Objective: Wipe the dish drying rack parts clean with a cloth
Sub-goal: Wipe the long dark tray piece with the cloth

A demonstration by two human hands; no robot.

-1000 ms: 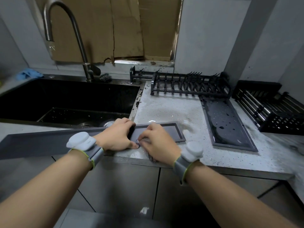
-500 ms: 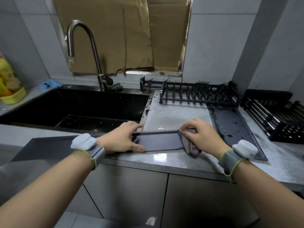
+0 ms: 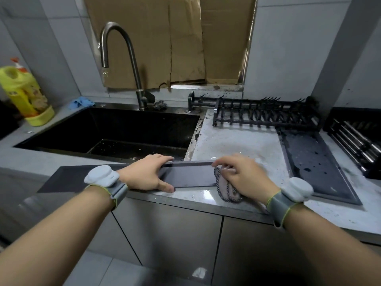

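A: Head view. What's on the counter [image 3: 237,145]?

B: Speckled grey stone, wet, glossy along the front edge. Long flat dark tray [image 3: 191,177] lies across that edge: matte, rectangular, shallow raised rim. Its left end overhangs past the sink [image 3: 115,129].

A: Hands?

B: Left hand [image 3: 148,174] grips the tray mid-length, fingers over the far rim, thumb on the near rim. Right hand [image 3: 245,178] clamps a cloth [image 3: 224,188] at the tray's right end, fingers curled round it. Cloth is bunched, knitted, pale pink with a dark mesh-pattern edge, touching both tray and counter.

A: Other rack parts? Count.

B: Four dark pieces besides the held tray. Wire plate rack [image 3: 266,114] with upright prongs at the back. Short rail [image 3: 201,101] just behind its left end. Second flat tray [image 3: 313,164] to the right, water drops on it, same rimmed rectangle shape. Slatted basket [image 3: 356,139] at far right with shiny metal rods.

A: So two trays.

B: Yes, two trays, one rack, one rail, one basket.

A: Rest?

B: Black rectangular sink, droplets on the bottom. Brushed-metal gooseneck tap [image 3: 123,58]. Steel scourer [image 3: 160,104] beside its base. Crumpled blue rag [image 3: 81,102] at back left. Yellow plastic bottle [image 3: 24,93] at far left. Cardboard [image 3: 171,38] over the window, torn lower edge. Grey tiled walls. One white-and-grey wristband on each wrist.
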